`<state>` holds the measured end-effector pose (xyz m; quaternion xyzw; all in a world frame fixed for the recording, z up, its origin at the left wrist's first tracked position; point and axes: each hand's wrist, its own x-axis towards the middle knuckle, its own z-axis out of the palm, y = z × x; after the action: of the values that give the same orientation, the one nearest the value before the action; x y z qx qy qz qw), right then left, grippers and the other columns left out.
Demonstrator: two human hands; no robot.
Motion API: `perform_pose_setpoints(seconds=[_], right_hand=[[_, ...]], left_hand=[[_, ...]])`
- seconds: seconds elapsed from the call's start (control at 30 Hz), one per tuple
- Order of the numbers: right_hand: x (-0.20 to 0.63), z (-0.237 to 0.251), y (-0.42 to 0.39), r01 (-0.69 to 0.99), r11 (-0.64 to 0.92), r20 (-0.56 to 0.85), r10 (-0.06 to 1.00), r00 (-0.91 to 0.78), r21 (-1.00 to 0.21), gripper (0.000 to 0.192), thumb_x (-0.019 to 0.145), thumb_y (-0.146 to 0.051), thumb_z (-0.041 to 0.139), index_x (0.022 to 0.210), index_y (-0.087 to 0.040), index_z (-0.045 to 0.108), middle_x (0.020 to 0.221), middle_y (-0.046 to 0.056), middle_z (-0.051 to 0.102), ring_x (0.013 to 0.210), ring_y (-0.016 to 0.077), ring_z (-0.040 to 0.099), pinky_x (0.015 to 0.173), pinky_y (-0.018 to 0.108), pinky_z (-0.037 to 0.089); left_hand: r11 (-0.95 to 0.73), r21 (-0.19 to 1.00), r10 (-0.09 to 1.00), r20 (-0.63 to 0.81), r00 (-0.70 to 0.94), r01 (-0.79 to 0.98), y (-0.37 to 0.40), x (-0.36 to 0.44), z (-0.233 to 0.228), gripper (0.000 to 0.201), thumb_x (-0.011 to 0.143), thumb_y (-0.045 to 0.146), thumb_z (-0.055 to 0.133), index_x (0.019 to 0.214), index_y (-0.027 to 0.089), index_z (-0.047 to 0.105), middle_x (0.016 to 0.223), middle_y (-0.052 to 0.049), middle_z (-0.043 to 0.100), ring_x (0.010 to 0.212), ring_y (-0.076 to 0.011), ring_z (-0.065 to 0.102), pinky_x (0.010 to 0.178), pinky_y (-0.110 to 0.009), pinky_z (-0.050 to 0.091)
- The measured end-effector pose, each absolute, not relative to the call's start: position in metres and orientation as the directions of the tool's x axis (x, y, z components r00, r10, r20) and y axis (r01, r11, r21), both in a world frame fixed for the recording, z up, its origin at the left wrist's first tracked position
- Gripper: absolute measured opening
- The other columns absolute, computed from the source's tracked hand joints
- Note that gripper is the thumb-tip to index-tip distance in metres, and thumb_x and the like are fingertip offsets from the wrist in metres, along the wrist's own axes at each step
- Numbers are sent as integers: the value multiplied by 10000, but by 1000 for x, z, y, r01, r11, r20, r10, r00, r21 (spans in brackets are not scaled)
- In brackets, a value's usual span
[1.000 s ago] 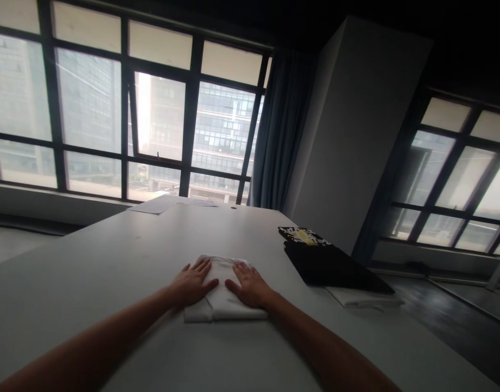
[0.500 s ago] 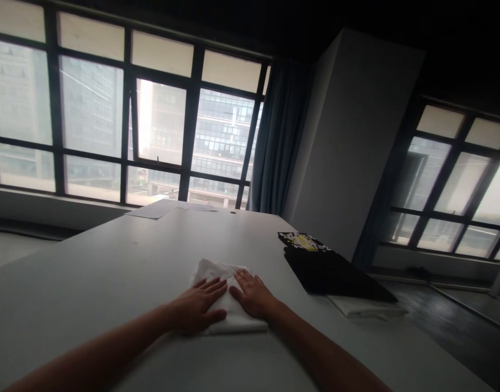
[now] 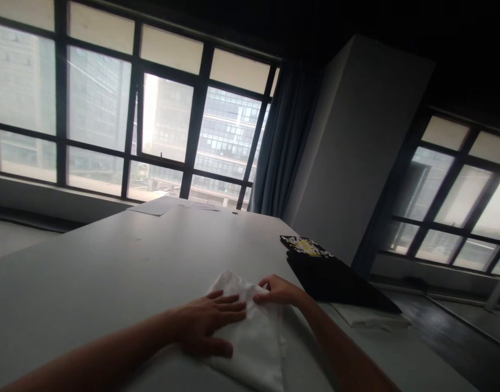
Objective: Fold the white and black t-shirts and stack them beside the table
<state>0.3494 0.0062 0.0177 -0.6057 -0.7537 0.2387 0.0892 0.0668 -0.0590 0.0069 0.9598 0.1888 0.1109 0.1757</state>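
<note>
On the white table [image 3: 111, 277] in front of me lies a folded white cloth [image 3: 255, 340], its far corner slightly raised and its surface creased. My left hand [image 3: 209, 321] rests flat on the cloth's left part, fingers stretched and spread. At the cloth's right edge, my right hand [image 3: 281, 291] has its thumb on top and its fingers curled, closed on the fabric. Part of the cloth's left side is hidden under my left hand.
To the right lies a flat black piece [image 3: 335, 277] with a white and yellow print at its far end. Another folded white cloth [image 3: 368, 316] is partly beneath it. Papers [image 3: 160, 206] lie at the table's far end. A pillar [image 3: 368, 136] and blue curtain [image 3: 278, 147] stand beyond.
My right hand has gone from lying flat on the cloth to closing on its right edge. The cloth has turned and shifted nearer. My left hand stays flat on it.
</note>
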Motion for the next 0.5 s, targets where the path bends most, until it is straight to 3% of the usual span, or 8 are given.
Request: perform_pose_setpoints(seconds=[0.07, 0.17, 0.23, 0.37, 0.5], right_hand=[[353, 20, 2, 820, 98, -234, 933, -273, -563, 451, 641, -552, 762, 798, -131, 718, 685, 15, 669, 651, 170, 604, 585, 235, 443], [352, 18, 3, 638, 7, -235, 927, -293, -770, 489, 667, -605, 731, 854, -153, 703, 779, 26, 703, 687, 166, 627, 628, 242, 484], [348, 16, 9, 538, -70, -264, 919, -292, -840, 527, 694, -658, 685, 892, -170, 694, 832, 40, 717, 710, 170, 644, 649, 258, 509], [332, 22, 32, 626, -187, -430, 864, -262, -757, 497, 669, -650, 715, 754, -160, 689, 742, 57, 709, 632, 177, 647, 569, 266, 520], [312, 37, 51, 721, -190, -546, 783, -298, -666, 420, 568, -532, 832, 714, -161, 698, 690, 40, 706, 584, 168, 645, 531, 253, 527]], left_hand=[[-858, 359, 442, 151, 884, 368, -48, 59, 7, 763, 845, 679, 497, 1502, 342, 305, 1583, -25, 251, 1462, -307, 215, 1199, -520, 95], [-806, 340, 552, 133, 823, 485, -28, 45, 6, 857, 780, 729, 544, 1500, 326, 313, 1591, -55, 210, 1470, -320, 180, 1187, -549, 84], [-755, 332, 627, 113, 771, 566, -16, 36, 5, 886, 753, 750, 555, 1495, 326, 323, 1593, -60, 213, 1475, -312, 168, 1185, -550, 92], [-650, 348, 749, 142, 647, 675, 1, 21, -2, 753, 828, 725, 468, 1466, 335, 382, 1573, -53, 304, 1459, -279, 247, 1184, -521, 153], [-518, 355, 855, 205, 476, 778, 16, 2, -7, 604, 931, 635, 321, 1401, 298, 498, 1497, -54, 462, 1394, -256, 390, 1161, -479, 256]])
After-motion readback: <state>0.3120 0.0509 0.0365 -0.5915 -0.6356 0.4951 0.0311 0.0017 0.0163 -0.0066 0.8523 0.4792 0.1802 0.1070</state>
